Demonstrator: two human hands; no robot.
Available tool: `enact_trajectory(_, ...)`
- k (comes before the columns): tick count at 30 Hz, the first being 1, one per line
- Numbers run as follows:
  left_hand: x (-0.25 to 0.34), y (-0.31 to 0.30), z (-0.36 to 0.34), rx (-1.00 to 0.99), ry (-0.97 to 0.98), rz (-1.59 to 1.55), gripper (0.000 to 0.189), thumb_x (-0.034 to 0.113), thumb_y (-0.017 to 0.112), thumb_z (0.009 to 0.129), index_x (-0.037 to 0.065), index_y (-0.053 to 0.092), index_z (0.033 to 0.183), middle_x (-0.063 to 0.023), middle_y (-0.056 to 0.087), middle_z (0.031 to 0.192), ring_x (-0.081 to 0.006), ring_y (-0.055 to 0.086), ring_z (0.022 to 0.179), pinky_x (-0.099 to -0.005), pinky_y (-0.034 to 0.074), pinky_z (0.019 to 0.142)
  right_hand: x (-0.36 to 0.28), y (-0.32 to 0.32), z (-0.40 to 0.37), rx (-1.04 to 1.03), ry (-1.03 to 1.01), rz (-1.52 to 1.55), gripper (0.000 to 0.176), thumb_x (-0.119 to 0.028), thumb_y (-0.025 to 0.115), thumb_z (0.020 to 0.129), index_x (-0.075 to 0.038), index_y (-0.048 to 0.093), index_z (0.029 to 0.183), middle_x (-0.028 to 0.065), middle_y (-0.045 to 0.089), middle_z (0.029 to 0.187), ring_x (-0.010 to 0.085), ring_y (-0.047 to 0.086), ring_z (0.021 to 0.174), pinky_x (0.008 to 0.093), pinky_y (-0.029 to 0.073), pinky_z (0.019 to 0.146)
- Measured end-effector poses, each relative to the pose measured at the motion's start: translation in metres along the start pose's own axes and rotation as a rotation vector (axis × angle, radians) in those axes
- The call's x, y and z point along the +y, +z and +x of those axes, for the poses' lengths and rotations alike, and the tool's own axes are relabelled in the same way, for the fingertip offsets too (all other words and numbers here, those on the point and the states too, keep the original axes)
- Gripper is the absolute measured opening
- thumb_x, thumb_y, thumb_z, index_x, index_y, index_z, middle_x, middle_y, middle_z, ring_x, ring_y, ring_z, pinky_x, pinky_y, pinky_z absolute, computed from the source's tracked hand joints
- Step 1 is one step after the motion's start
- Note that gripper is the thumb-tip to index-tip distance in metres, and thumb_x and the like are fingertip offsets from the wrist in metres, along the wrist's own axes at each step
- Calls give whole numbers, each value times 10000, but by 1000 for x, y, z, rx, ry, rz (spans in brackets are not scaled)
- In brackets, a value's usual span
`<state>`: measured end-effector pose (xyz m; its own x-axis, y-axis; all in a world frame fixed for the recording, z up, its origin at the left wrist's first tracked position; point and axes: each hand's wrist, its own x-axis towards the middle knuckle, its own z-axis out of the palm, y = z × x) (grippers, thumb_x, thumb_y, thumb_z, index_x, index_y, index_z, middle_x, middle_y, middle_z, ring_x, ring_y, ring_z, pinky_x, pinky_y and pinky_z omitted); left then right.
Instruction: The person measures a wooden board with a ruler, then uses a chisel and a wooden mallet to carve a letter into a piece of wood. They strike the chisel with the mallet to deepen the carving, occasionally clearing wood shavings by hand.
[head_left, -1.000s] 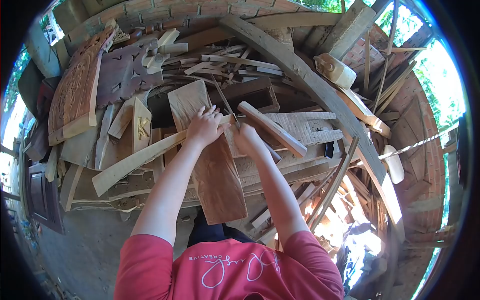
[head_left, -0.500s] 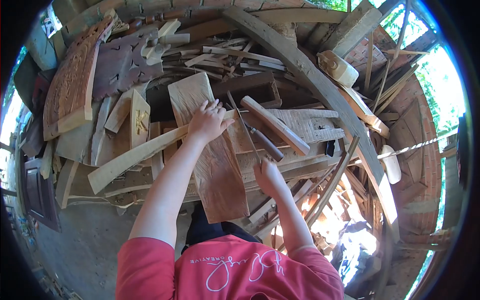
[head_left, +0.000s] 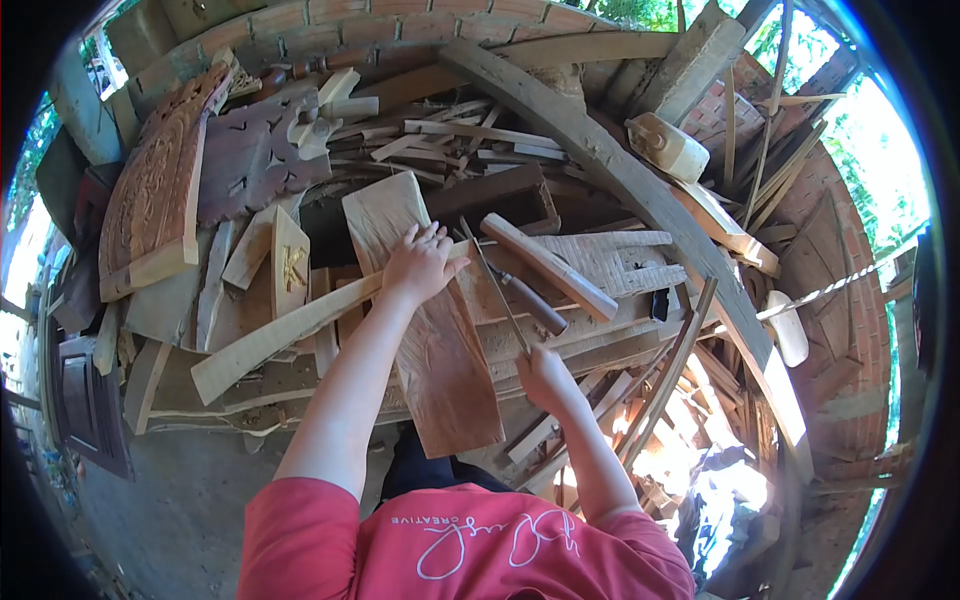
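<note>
A long pale wooden strip [head_left: 290,345] lies across a wide brown board [head_left: 445,370]. My left hand [head_left: 418,265] presses on the strip near its right end, fingers over it and thumb stretched to the right. In my right hand [head_left: 549,380] is the lower end of a narrow handsaw [head_left: 497,288]; its handle is hidden in the closed fist. The saw's thin blade slants up and left, crossing at the strip's right end. Whether the teeth have entered the wood cannot be made out.
Right of the saw lie a squared wooden block [head_left: 550,265] and a dark-handled tool [head_left: 535,305] on the bench. Carved panels [head_left: 155,190] stand at left. Scrap wood is piled behind, and a heavy curved beam [head_left: 640,190] arches on the right.
My right hand has drawn the saw slightly back toward me, so its tip sits lower. My left hand stays on the strip. The whole view has shifted a little.
</note>
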<state>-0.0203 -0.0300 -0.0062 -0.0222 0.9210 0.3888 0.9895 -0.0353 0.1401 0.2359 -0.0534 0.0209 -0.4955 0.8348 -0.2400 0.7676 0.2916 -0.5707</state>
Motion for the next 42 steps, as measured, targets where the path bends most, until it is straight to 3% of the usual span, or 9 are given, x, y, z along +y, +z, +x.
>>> enact_trajectory(4,0,4,1,-33,-15,4,512,459,394,863,-6,554,1005,-149,543,1150,-240,441,1164,-399,274,1000,-3,-11,-14,-46,112,-14,312,-229,444,821,69,524,774,293,564,768,441,550,783,486,437,706)
enact_trajectory(11,0,2,1,-48,-20,1,496,450,417,854,-6,567,981,-149,564,1117,-248,462,1143,-410,290,990,-50,-5,97,-4,-353,-335,275,-205,466,811,46,553,742,260,580,720,387,583,752,416,455,643)
enact_trajectory(23,-1,1,2,5,-21,-74,488,431,478,832,-11,587,1006,-162,579,1076,-265,496,1097,-410,323,970,4,2,-15,16,89,52,311,-245,445,839,48,529,781,308,555,755,447,547,775,498,429,703)
enact_trajectory(27,0,-4,2,-32,5,-106,454,417,482,827,-1,591,966,-166,588,1053,-273,498,1093,-433,334,956,-19,4,56,65,-56,25,316,-238,439,826,47,562,769,254,582,740,417,575,709,470,465,642)
enact_trajectory(28,2,-7,2,-23,-11,-108,451,415,492,821,0,591,968,-170,587,1051,-277,501,1087,-434,333,956,-2,21,91,40,-396,-340,297,-217,449,817,39,579,744,252,581,712,403,582,673,444,484,605)
enact_trajectory(33,6,-11,2,-34,-55,-90,454,416,510,808,0,590,970,-172,583,1058,-284,501,1080,-432,321,965,-14,33,110,149,-521,-478,269,-199,429,821,14,576,747,243,597,753,406,579,616,445,489,576)
enact_trajectory(34,5,-10,2,-37,-60,-101,463,421,506,808,-1,589,980,-175,577,1069,-285,496,1086,-430,317,969,-17,33,93,165,-140,-12,255,-202,417,821,14,552,814,244,598,827,404,584,685,458,480,630)
enact_trajectory(37,4,-9,2,-62,-24,-89,478,430,511,803,12,584,1023,-181,555,1108,-291,497,1079,-414,322,970,-2,13,19,-17,54,33,280,-233,402,834,14,525,885,267,582,867,398,560,852,472,433,757)
enact_trajectory(42,-2,1,4,-24,3,-51,511,439,525,794,4,573,1058,-185,537,1138,-299,508,1060,-401,332,966,5,1,-15,-109,69,43,284,-240,407,838,25,509,836,262,581,804,417,565,779,470,450,700)
